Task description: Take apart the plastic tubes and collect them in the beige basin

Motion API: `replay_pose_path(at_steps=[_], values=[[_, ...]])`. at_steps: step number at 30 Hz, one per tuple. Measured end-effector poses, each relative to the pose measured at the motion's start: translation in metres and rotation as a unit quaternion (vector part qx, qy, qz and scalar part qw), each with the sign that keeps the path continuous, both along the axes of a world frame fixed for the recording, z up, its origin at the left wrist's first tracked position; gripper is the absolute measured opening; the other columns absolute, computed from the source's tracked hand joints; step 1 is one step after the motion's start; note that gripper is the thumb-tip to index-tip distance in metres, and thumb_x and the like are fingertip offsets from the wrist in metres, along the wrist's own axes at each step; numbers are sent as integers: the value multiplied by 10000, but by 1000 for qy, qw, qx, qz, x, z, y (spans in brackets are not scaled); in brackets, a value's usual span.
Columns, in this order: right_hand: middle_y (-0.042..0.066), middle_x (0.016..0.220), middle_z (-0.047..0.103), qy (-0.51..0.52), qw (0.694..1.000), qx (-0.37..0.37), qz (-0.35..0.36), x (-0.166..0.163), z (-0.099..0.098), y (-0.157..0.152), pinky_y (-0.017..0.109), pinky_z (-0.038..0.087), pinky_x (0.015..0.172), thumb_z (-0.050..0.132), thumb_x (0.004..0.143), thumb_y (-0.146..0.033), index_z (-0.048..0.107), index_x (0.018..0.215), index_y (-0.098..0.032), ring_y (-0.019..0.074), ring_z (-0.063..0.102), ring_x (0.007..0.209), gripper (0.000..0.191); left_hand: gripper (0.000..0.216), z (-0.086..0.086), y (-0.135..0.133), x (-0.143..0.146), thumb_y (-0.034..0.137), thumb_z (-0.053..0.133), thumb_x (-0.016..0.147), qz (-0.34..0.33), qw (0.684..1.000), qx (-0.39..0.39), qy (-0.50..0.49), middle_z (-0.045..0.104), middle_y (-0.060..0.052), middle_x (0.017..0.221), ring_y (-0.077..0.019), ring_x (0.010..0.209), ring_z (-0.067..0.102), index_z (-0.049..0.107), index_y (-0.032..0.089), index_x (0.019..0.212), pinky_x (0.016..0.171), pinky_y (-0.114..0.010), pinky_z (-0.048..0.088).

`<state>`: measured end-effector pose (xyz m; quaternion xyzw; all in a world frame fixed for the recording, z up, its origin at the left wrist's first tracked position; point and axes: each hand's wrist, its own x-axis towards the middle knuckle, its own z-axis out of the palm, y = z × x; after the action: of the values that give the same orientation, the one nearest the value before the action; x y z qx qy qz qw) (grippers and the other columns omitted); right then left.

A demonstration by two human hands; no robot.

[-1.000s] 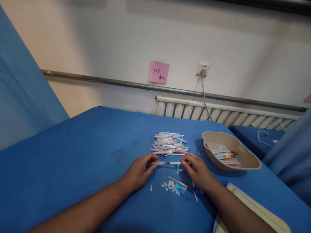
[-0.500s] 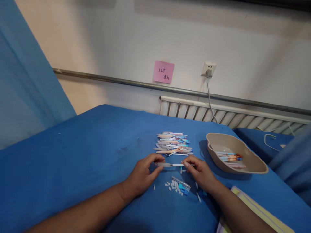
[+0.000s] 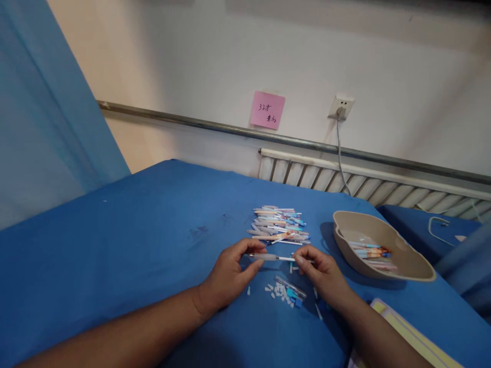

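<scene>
My left hand (image 3: 235, 268) is closed around the grey translucent end of a pen (image 3: 271, 257), thumb and fingers pinching it. The pen lies level between my hands, with a thin white length showing on its right. At that white end, my right hand (image 3: 316, 267) grips with thumb and fingertips, which hide the tip. Just beyond my hands is a row of pens and pen parts (image 3: 280, 223) in grey, white, orange and blue. Nearer to me lie small white cone-shaped pieces (image 3: 282, 292), a few blue bits (image 3: 293, 295) and some clear tubes (image 3: 290, 286).
A beige bin (image 3: 416, 268) with several pens in it stands to the right. By my right forearm lies a yellow and purple flat item (image 3: 402, 327). The blue cloth (image 3: 115, 266) covers the table, with a radiator (image 3: 307, 171) behind it.
The view has shifted slightly, so the whole scene sits a little further right. Both hands keep their hold on the pen, with hardly any visible movement between them.
</scene>
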<state>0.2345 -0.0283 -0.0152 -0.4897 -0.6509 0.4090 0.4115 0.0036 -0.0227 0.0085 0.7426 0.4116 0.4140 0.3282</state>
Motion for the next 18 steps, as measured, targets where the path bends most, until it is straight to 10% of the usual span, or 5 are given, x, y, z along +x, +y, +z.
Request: replay_pose_path(at_steps=[18], values=[[22, 805, 581, 99, 990, -87, 51, -26, 10, -27, 273, 438, 672, 490, 835, -508, 538, 1055, -214, 161, 546, 731, 371, 269, -1, -11, 3, 186, 588, 792, -39, 999, -1, -1, 656, -32, 953, -153, 883, 616, 540, 190, 1057, 840, -290, 483]])
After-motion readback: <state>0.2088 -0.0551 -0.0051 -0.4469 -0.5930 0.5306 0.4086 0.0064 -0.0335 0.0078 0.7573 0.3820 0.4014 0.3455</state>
